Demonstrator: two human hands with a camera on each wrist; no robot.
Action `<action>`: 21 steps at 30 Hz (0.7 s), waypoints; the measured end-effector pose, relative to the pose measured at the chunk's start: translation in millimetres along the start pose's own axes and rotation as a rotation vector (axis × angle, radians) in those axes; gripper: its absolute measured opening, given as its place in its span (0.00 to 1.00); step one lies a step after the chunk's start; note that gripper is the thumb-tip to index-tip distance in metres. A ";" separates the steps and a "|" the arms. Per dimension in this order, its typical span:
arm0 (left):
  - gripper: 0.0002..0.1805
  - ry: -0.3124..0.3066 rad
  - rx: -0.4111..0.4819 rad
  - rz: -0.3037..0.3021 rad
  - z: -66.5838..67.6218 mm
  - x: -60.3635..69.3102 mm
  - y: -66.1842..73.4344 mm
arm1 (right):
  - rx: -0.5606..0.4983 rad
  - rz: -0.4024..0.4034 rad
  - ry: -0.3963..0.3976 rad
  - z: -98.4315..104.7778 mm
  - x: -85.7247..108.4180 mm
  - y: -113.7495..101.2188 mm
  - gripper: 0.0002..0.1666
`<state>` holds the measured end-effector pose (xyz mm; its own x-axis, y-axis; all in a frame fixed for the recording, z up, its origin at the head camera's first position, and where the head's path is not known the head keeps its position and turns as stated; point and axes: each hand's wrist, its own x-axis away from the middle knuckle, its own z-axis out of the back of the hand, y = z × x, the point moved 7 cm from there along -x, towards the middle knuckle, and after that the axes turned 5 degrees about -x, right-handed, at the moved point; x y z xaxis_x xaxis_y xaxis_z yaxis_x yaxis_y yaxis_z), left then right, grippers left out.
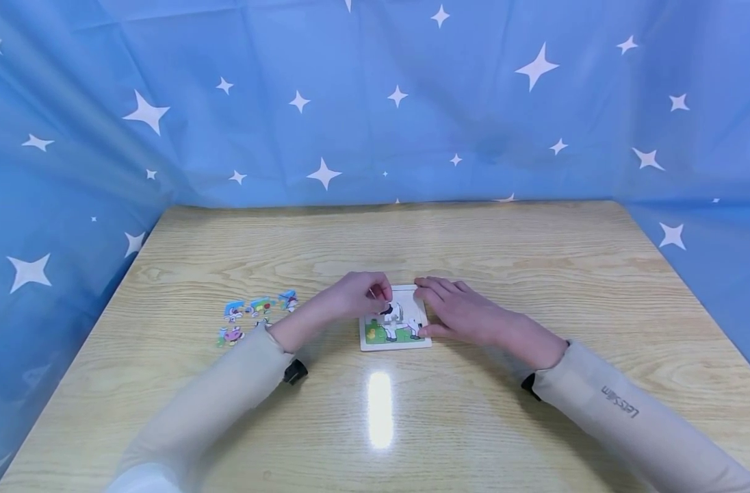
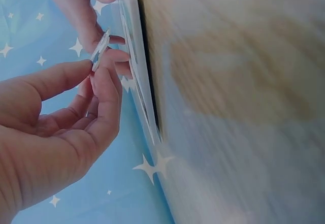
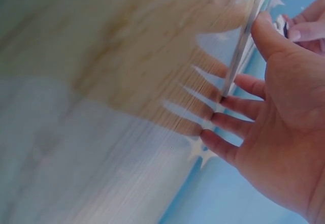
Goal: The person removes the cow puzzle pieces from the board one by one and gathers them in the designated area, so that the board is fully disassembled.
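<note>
A square puzzle board [image 1: 399,347] with a pale rim lies on the table, a black-and-white animal picture with green ground partly filled in on it. Above its left side, my left hand [image 1: 364,296] pinches a thin puzzle piece [image 2: 100,50] between thumb and forefinger. The piece is tilted edge-on in the left wrist view and has a dark patch in the head view. My right hand [image 1: 464,313] rests at the board's right side, its thumb touching the rim and its fairly straight fingers [image 3: 242,107] spread along the edge and the table.
Several loose colourful puzzle pieces [image 1: 260,306] lie left of the board, some partly hidden behind the left forearm. The wooden table [image 1: 504,246] has a blue star-patterned cloth [image 1: 363,103] behind it and along both sides. Dark straps circle both wrists.
</note>
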<state>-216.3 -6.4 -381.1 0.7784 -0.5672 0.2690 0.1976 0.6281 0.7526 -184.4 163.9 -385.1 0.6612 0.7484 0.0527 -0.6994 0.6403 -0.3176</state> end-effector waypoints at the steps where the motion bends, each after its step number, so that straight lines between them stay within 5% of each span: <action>1: 0.03 -0.001 0.008 -0.001 0.9 1.9 -0.6 | 0.001 -0.001 0.000 0.2 0.1 0.1 0.33; 21: 0.05 0.074 -0.033 -0.042 26.3 33.6 -17.4 | -0.027 -0.021 -0.037 -2.6 -1.1 3.7 0.34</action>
<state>-209.3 -50.5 -369.3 0.8106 -0.5535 0.1912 0.2499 0.6223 0.7418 -187.0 165.1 -388.8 0.6650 0.7409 0.0943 -0.6773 0.6514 -0.3419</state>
